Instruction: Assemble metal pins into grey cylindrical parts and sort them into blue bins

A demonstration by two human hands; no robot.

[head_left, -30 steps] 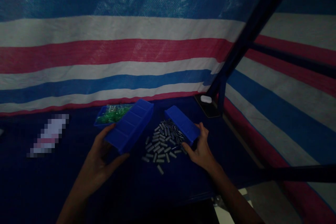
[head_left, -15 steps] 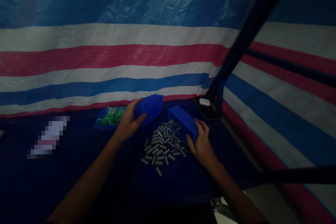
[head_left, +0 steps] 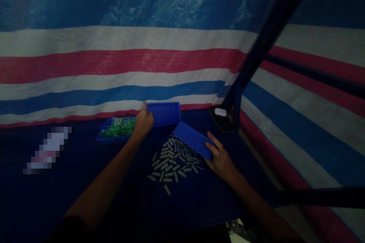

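My left hand point(head_left: 143, 122) grips the left end of a blue plastic tray point(head_left: 164, 113) that sits upright at the back of the dark blue table, against the striped tarp. My right hand point(head_left: 219, 158) holds the near end of a second blue tray point(head_left: 190, 140), which is tilted over a heap of several small grey cylinders and thin pins point(head_left: 171, 161). Left of my left hand lies another blue tray holding green parts point(head_left: 115, 129).
A red, white and blue striped tarp point(head_left: 114, 60) closes off the back and right side. A dark metal frame post point(head_left: 256, 57) rises at the right. A small white object point(head_left: 220, 112) rests on a dark slab at the table's back corner. A blurred patch point(head_left: 47, 149) lies at the left.
My left hand carried its blue tray away from me and set it upright at the back of the table. The right tray has tipped lower over the grey parts.
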